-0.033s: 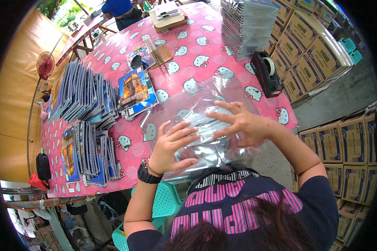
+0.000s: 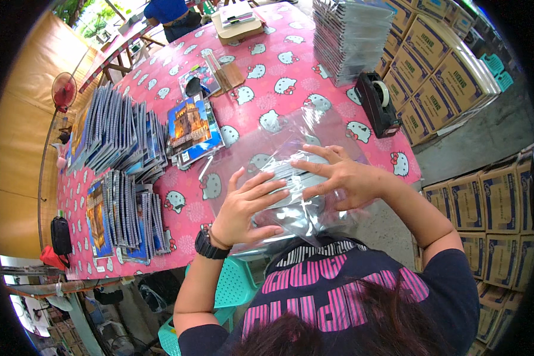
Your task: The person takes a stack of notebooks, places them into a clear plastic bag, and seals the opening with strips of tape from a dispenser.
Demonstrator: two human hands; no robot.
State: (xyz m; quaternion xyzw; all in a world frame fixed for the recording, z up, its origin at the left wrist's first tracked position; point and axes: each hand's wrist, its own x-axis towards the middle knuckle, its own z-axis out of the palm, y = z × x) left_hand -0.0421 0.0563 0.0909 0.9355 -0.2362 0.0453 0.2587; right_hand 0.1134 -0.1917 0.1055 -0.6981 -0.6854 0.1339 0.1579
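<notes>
Clear plastic sheets or bags (image 2: 302, 216) lie flat at the table's near edge, shiny and creased with reflections. My left hand (image 2: 249, 207) rests on their left part, fingers spread, a black watch on its wrist. Across from it, my right hand (image 2: 345, 178) presses on the right part, its fingers also apart. Neither hand grips anything. Just beyond on the left is a small pile of spiral notebooks (image 2: 193, 127) with a castle photo on the top cover. Further left, many more spiral notebooks (image 2: 115, 133) stand leaning in a row, with a shorter row (image 2: 121, 216) nearer me.
A black tape dispenser (image 2: 377, 107) sits at the right edge, before a tall stack of plastic-wrapped notebooks (image 2: 350, 41). Cardboard boxes (image 2: 436, 77) are piled on the right. A green stool (image 2: 234, 285) stands below the table. Far off, a person in blue (image 2: 172, 18) is partly visible.
My left hand has shifted slightly to the right and up over the plastic, whose reflections changed a little. My right hand stays nearly still.
</notes>
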